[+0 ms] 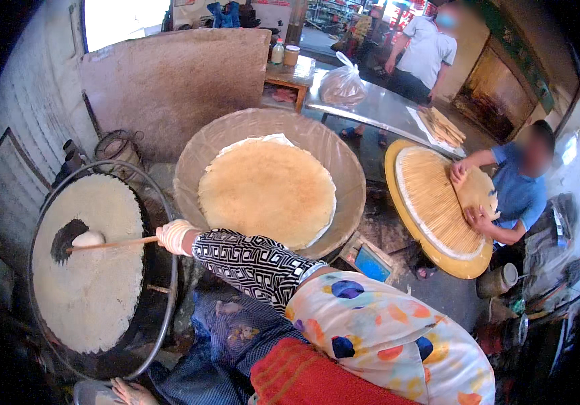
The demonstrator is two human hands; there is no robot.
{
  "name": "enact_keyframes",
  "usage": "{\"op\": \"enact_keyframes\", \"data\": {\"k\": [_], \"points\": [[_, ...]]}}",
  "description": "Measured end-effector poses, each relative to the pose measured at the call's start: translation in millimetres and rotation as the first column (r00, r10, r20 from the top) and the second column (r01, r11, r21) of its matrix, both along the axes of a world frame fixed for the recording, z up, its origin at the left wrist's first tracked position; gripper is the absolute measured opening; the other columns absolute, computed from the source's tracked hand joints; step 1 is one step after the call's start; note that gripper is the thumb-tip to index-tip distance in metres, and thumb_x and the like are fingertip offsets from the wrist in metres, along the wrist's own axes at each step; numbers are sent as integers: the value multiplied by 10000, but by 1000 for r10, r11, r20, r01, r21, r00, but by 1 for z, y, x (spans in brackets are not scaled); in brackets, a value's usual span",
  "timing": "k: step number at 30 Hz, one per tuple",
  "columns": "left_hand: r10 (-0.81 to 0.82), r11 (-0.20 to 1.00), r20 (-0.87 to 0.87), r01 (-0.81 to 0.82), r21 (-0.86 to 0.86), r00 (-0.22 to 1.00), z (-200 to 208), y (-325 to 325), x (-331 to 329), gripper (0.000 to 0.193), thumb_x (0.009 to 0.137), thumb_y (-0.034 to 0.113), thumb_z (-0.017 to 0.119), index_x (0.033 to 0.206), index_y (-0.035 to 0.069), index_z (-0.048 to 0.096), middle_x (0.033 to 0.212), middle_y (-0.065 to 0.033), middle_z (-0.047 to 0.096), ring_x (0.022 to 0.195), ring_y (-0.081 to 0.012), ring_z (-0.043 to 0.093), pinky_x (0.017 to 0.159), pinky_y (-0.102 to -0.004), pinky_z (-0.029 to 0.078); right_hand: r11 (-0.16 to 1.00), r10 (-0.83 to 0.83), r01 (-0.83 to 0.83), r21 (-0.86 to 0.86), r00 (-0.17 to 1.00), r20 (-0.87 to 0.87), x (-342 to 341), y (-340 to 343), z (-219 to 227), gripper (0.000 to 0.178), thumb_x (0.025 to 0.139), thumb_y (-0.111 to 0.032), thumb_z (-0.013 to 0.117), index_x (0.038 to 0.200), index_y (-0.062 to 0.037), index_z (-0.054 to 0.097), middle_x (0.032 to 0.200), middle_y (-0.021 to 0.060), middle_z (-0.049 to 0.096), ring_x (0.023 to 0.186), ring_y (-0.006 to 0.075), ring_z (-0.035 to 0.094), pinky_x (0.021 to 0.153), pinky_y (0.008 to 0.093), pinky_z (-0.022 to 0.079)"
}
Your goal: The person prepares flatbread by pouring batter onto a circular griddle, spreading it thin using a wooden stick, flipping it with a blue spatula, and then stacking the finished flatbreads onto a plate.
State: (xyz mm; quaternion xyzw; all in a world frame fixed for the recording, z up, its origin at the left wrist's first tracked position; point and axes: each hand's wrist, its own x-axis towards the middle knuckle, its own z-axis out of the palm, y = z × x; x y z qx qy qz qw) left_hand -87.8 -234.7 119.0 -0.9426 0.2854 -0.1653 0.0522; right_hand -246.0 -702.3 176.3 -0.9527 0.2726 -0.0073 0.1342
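Note:
My right hand (174,236), in a pale glove, grips a thin wooden stick (118,244) that reaches left over a large round griddle (161,270). The stick's rounded head (89,237) rests on white batter (91,290) that covers most of the griddle, beside a dark bare patch (64,244). My right forearm wears a black-and-white patterned sleeve under a floral one. My left hand (130,391) lies low at the bottom edge, fingers spread and holding nothing, next to a pale container rim (91,393).
A wide tray (347,169) beyond my arm holds a stack of cooked flatbreads (266,189). At right a seated person in blue handles a flatbread (477,192) on a round straw board (431,206). Behind are a metal table (384,108), a plastic bag (342,84) and a standing person.

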Motion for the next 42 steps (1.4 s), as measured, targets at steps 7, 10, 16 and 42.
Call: {"op": "enact_keyframes", "data": {"k": [7,10,16,42], "points": [[-168,956,73,180,-230,983,7,-7,2,545,850,469,548,1252,103,577,1329,-91,549,1231,-320,488,985,-655,303,998,63,-63,-2,998,16,3,5,0,298,920,-313,553,908,-31,651,781,172,693,757,341,684,671,458,530],[-223,970,-106,210,-120,969,35,-61,-64,515,857,359,572,1272,56,540,1341,-122,528,1289,-299,433,1064,-593,230,996,41,-38,-82,999,30,11,2,0,282,924,-296,541,947,-36,648,812,172,697,781,338,687,697,463,531],[-255,953,-127,227,-199,959,46,-84,-107,609,786,312,693,1274,-3,508,1322,-169,525,1303,-295,422,1128,-566,167,927,365,-332,-176,905,220,8,14,39,226,875,-245,545,974,-87,673,881,136,703,802,300,684,719,430,549],[-142,982,-262,103,-158,955,21,-106,-96,432,755,205,627,1164,81,559,1181,-110,568,1215,-287,465,1084,-608,199,964,16,-42,-262,995,-101,-35,-43,-57,307,943,-344,488,1009,-55,568,862,246,662,830,419,640,748,533,489]]}}
